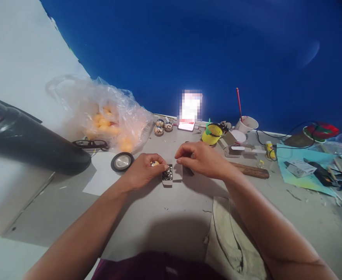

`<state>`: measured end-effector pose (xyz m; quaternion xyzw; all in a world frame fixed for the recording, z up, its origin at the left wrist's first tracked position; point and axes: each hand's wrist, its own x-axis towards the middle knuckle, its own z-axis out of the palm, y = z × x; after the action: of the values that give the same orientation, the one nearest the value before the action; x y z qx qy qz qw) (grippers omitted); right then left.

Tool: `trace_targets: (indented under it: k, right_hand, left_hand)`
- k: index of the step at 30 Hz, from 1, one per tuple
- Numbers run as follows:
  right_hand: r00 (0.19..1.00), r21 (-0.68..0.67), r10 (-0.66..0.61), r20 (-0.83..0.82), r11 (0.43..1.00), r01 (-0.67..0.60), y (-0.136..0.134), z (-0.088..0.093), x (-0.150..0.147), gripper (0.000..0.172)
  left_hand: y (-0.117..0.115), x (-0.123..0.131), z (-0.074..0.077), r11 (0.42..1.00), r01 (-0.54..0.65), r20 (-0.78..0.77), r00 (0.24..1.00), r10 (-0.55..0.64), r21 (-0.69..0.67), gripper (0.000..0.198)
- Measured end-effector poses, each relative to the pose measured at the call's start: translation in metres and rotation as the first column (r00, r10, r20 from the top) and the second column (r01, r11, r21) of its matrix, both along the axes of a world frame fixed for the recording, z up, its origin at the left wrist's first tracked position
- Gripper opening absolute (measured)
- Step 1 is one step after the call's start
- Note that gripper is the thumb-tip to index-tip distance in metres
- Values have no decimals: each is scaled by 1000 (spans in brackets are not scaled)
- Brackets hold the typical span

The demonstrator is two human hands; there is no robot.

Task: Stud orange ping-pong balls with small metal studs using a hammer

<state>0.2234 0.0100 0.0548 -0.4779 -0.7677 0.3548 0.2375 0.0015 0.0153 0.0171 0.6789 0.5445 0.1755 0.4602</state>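
Observation:
My left hand (143, 171) is closed round a small yellow-orange ball (154, 163) with dark spots on it; the fingers cover most of the ball. Its thumb reaches to the edge of a small open box (167, 175) full of shiny metal pieces, perhaps thumbtacks. Just right of the box, over its pale flap (177, 172), my right hand (198, 158) is raised with thumb and fingertips pinched together. Anything between those fingertips is too small to make out.
A clear plastic bag (121, 105) of orange balls stands back left. Several silver-studded balls (159, 130) sit near a lit phone (186, 125). Also here are a black-rimmed disc (122, 161), a yellow cup (212, 136), a wooden stick (254, 171) and a pale cloth (229, 237).

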Motion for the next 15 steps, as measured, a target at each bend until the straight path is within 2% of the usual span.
trace_targets:
  k: [7,12,15]
  right_hand:
    - [998,-70,13,-66,997,-17,0,-21,-15,7]
    - [973,-165,-22,-231,986,-17,1,-29,-20,4]
    - [944,-245,-22,-328,967,-63,3,-32,-18,12]
  left_hand:
    - [-1,-2,2,990,-68,160,983,88,-125,27]
    - [-1,-2,0,979,-70,251,961,118,-190,26]
    - [-1,0,-1,967,-53,333,933,137,-249,26]
